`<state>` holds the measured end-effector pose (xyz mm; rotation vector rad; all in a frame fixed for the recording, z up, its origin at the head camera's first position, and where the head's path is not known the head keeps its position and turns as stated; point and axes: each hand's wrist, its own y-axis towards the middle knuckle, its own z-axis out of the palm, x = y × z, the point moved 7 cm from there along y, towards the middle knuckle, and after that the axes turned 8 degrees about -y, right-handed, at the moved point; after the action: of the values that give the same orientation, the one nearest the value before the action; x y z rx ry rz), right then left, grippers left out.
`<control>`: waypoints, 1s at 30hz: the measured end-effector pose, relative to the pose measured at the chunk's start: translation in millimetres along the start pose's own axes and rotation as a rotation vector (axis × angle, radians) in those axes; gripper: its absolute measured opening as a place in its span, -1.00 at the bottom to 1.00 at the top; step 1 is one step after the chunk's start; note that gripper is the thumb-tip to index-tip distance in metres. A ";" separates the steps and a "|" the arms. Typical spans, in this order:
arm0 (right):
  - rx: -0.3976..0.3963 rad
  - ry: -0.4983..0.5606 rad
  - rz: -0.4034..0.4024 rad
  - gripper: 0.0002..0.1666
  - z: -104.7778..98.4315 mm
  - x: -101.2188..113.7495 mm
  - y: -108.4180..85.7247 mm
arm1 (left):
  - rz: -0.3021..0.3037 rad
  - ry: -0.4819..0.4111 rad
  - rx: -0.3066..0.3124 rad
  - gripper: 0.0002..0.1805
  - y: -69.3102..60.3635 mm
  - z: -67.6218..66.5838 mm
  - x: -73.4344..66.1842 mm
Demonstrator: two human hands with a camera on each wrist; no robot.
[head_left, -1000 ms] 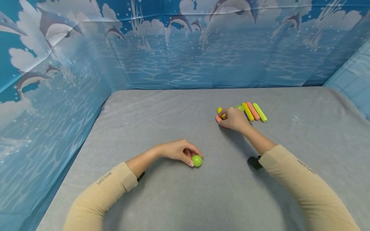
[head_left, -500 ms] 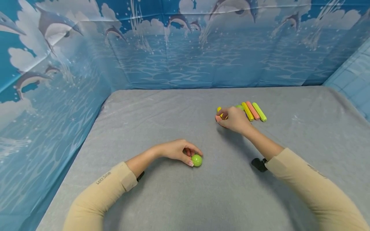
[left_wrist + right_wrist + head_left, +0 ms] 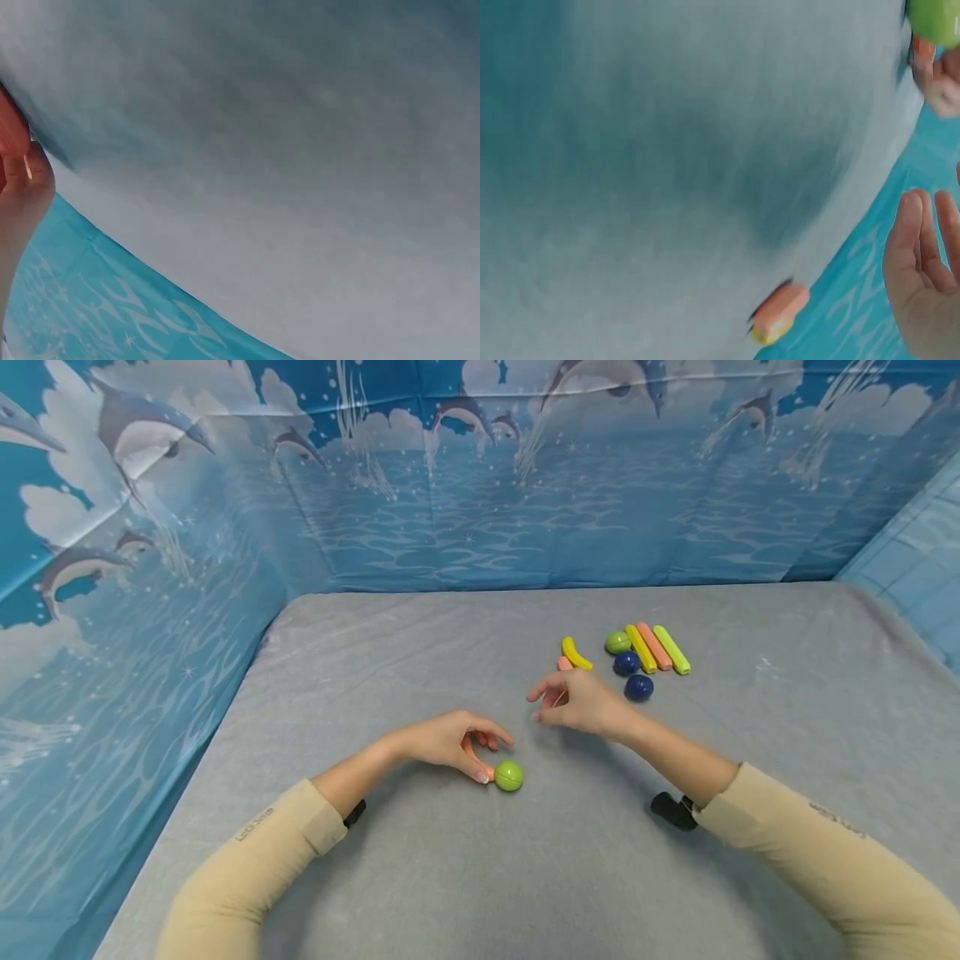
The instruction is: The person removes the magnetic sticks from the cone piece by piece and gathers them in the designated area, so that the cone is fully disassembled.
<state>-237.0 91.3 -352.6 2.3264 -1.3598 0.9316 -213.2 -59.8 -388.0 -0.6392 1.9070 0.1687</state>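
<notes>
In the head view, a glossy green ball (image 3: pixel 508 776) with a thin seam sits on the grey cloth, a small orange piece (image 3: pixel 491 772) against its left side. My left hand (image 3: pixel 450 745) is beside them, thumb tip near the orange piece and fingers raised apart from the ball. My right hand (image 3: pixel 581 702) hovers up and to the right, its thumb and fingers apart with nothing between them. Just beyond it lie a yellow banana-shaped piece (image 3: pixel 575 654) and an orange piece (image 3: pixel 565 663), partly hidden by that hand. The right wrist view also shows the green ball (image 3: pixel 935 19).
Behind the right hand lie another green ball (image 3: pixel 618 642) and two dark blue balls (image 3: pixel 626 663). Yellow, orange and lime sticks (image 3: pixel 671 650) lie side by side there. A blue dolphin-print curtain (image 3: pixel 465 527) stands along the table's back and left edges.
My right hand has left the yellow and orange pieces and come nearer and leftward, uncovering the blue balls. My left fingers have lifted off the green ball, exposing an orange piece beside it.
</notes>
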 end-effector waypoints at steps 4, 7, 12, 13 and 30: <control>0.136 0.124 0.068 -0.71 25.0 3.9 -5.8 | 0.011 0.106 -0.041 -0.42 -5.7 -7.8 3.1; 0.217 0.183 0.093 -0.71 44.2 7.7 -10.0 | 0.001 0.172 -0.050 -0.47 -8.4 -9.9 5.5; 0.295 0.203 0.090 -0.69 66.3 16.3 -13.3 | -0.015 0.183 -0.037 -0.61 -9.8 -9.0 4.9; 0.303 0.204 0.091 -0.69 69.2 17.8 -13.6 | -0.013 0.184 -0.030 -0.63 -9.7 -8.3 4.3; 0.352 0.281 0.015 -0.76 72.8 24.7 -15.7 | -0.001 0.060 0.013 -0.83 -9.5 -1.2 5.1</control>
<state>-186.9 43.7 -389.8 2.3065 -1.1772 1.5431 -210.9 -70.1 -390.4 -0.6429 1.9633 0.1379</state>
